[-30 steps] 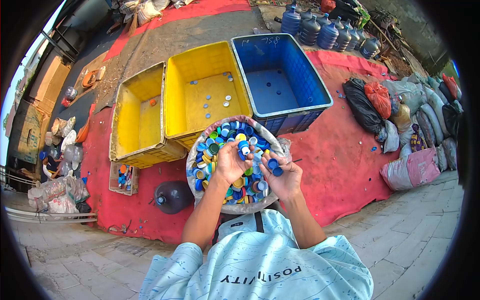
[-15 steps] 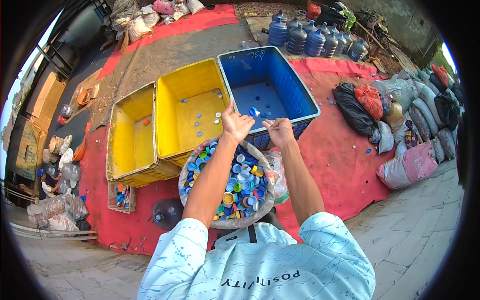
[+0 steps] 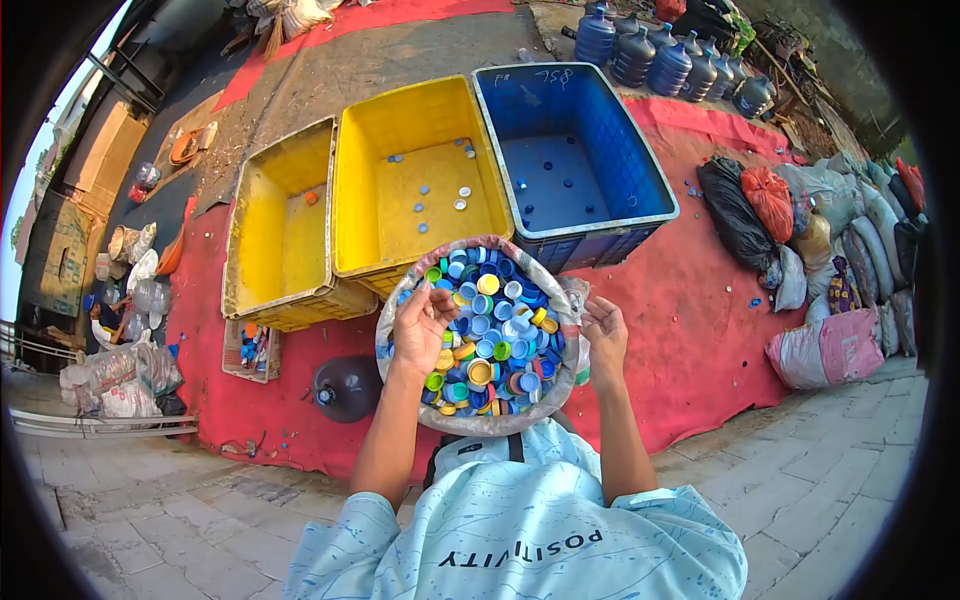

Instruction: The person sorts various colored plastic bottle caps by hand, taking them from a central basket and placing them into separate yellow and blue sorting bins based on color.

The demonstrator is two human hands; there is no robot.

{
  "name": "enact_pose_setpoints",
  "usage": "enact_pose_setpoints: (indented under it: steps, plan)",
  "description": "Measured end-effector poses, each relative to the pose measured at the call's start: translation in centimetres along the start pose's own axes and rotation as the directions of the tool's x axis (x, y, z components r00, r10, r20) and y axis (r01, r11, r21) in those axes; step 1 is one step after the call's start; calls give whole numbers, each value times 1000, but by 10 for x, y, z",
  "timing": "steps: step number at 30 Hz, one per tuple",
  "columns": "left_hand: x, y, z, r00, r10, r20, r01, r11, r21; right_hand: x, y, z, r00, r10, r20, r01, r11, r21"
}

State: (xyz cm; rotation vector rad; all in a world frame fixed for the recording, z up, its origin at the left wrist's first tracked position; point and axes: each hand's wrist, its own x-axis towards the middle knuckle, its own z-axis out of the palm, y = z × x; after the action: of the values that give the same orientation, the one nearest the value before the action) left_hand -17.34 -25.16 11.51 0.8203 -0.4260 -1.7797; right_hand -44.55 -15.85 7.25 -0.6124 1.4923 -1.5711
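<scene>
A round sack (image 3: 399, 398) full of blue, green, yellow and white bottle caps (image 3: 490, 340) stands in front of me. Over its left part is my left hand (image 3: 424, 325), fingers apart and slightly curled, holding nothing visible. My right hand (image 3: 605, 335) is at the sack's right rim, open with the palm up and nothing seen in it. Beyond the sack stand a blue bin (image 3: 640, 165) with several dark caps and a few lighter ones inside, a yellow bin (image 3: 385, 160) with several blue and white caps, and another yellow bin (image 3: 262, 215) with an orange cap.
A crate (image 3: 272, 365) of small items and a dark round bottle (image 3: 347, 388) lie to the left on the red sheet (image 3: 690, 330). Filled bags (image 3: 820, 345) are piled at the right. Large water bottles (image 3: 670, 70) stand at the back. A person (image 3: 103, 320) is at the far left.
Both hands have drawn back from the blue bin towards the sack and moved apart. The blue and white item by the right hand is gone from the air. The view has shifted.
</scene>
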Motion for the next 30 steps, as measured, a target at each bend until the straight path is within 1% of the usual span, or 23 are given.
enact_pose_setpoints:
  steps: [1,2,3,4,7,8,11,14,17,20,23,24,26,27,29,30]
  plan:
    - [-12,-2,-7,1000,27,-7,-27,999,29,-10,1,0,999,-53,-3,52,982,-182]
    - [-24,-6,-12,998,35,-51,-32,998,52,-20,0,0,994,-107,5,102,928,-358]
    - [-38,-8,-12,995,44,-95,-37,996,75,-28,0,1,987,-159,25,149,841,-520]
    - [-48,-10,-13,989,54,-137,-40,994,98,-34,5,4,955,-296,22,258,792,-554]
    - [-71,-18,-24,981,89,-174,-69,991,114,-44,2,5,964,-227,135,261,738,-622]
    - [-77,-21,-26,973,104,-208,-77,988,134,-47,1,9,949,-272,161,313,731,-607]
    - [-91,-32,-32,968,103,-229,-58,979,194,-54,-7,15,952,-177,249,297,720,-627]
    - [-98,-43,-30,963,110,-245,-31,951,307,-61,-6,19,921,-241,305,387,654,-651]
    - [-103,-48,-29,965,96,-245,2,928,372,-68,-8,22,944,-195,268,324,715,-620]
    - [-106,-50,-25,967,108,-231,-4,912,410,-70,-3,21,944,-183,276,325,677,-661]
    - [-102,-60,-39,966,239,-99,-136,795,591,-67,12,18,874,-366,320,484,581,-655]
    - [-101,-61,-35,952,289,-96,-173,774,609,-70,7,21,882,-336,330,470,606,-642]
    - [-104,-57,-33,949,307,-67,-138,599,789,-76,-7,29,895,-277,350,442,652,-616]
    - [-105,-54,-30,948,314,-51,-118,496,861,-75,-5,28,880,-276,386,469,632,-618]
    - [-102,-58,-34,942,333,27,-161,381,911,-73,-1,27,847,-269,458,521,590,-616]
    - [-100,-60,-35,938,339,67,-182,320,930,-74,-2,28,847,-258,464,518,592,-617]
